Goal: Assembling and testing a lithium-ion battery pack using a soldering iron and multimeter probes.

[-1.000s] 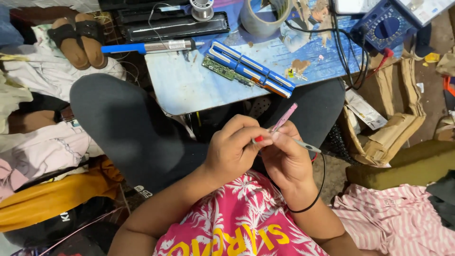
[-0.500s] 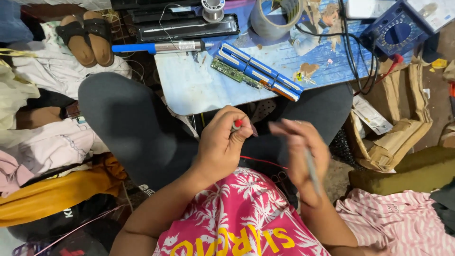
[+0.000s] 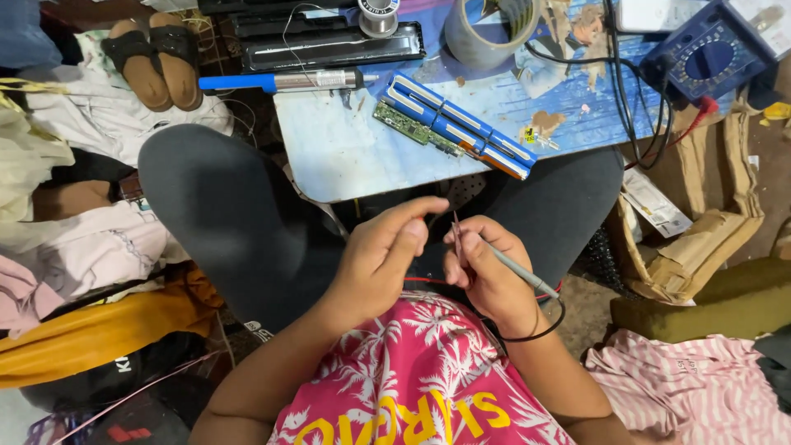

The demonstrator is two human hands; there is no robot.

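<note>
1. Looking down through the head camera, we see the right hand [image 3: 486, 276] closed around a slim grey probe [image 3: 515, 270], its thin pointed tip standing up between the fingers and its dark lead looping back by the wrist.
2. We see the left hand [image 3: 375, 264] just beside it, fingers curled loosely with the thumb and forefinger reaching toward the probe tip; whether they pinch anything there is too small for us to tell.
3. Both hands sit over the lap, just short of the near edge of the low blue table [image 3: 329, 156], so the probe is off the table and in the hand.
4. On the table, near its middle, we see a blue battery pack [image 3: 461, 128] with a narrow green circuit board [image 3: 408, 124] lying against its near side.
5. At the far left corner rests a soldering iron [image 3: 280, 81] with a blue handle; a roll of tape [image 3: 486, 29] stands at the far edge and a blue meter [image 3: 709, 58] sits toward the far right corner.
6. As we judge it, handling the tip well means keeping the right grip firm and low on the shaft, keeping the left fingertips off the sharp point, and keeping the lead clear of the table edge.
</note>
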